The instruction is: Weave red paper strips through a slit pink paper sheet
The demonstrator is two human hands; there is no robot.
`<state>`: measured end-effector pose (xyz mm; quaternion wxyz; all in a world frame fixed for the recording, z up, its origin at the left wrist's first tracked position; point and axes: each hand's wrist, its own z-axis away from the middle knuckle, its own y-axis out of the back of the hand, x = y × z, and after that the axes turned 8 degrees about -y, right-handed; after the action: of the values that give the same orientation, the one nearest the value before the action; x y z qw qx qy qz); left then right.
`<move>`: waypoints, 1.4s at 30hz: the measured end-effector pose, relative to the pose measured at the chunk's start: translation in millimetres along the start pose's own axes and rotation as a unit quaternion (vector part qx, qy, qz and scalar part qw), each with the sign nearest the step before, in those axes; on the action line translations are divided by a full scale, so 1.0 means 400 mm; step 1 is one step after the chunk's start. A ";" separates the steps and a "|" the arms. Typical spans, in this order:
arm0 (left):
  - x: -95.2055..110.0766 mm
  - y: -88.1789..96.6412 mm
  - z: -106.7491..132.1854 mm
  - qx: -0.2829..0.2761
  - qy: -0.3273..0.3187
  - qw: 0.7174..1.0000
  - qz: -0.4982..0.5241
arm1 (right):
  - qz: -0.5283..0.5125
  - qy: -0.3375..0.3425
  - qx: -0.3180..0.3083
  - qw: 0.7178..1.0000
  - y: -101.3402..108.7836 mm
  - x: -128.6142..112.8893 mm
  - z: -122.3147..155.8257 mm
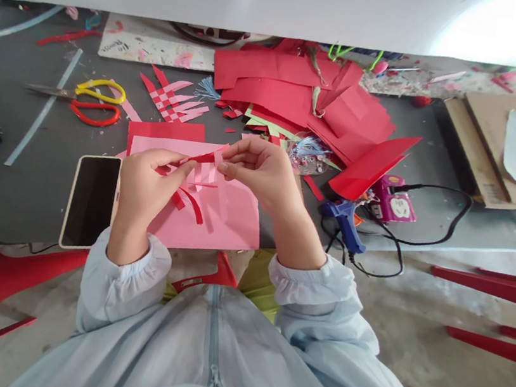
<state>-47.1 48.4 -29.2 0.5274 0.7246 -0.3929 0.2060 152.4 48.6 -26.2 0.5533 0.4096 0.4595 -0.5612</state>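
Observation:
Red and pink paper strips, partly interlaced, are held up between my two hands. My left hand pinches their left end between thumb and fingers, and loose red ends hang below it. At the right end, my right hand pinches a pink strip with thumb and fingertips. Under both hands lies a pink paper sheet, with a red sheet partly beneath it. Beyond my left hand rests a woven red-and-pink paper piece with pointed loose ends. My fingers hide part of the strips.
Scissors and a phone lie at left. Red paper sheets are piled at the back. To the right are a blue glue gun with a looping cord, a pink box and cardboard. A red stool stands lower left.

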 end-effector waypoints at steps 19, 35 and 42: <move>0.009 0.005 0.001 -0.005 -0.014 0.999 0.031 | 0.396 0.174 0.088 0.897 -0.008 -0.024 0.000; 0.003 -0.006 -0.010 -0.028 0.092 0.985 0.141 | 0.451 0.113 -0.054 0.884 0.007 -0.115 -0.030; -0.002 -0.015 -0.011 -0.065 0.118 0.985 0.106 | 0.399 0.031 -0.096 0.911 0.024 -0.056 -0.122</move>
<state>-42.2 53.8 -31.9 0.5910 0.6137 -0.4153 0.3189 160.8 101.9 -16.9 0.7533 0.5212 0.3258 -0.2338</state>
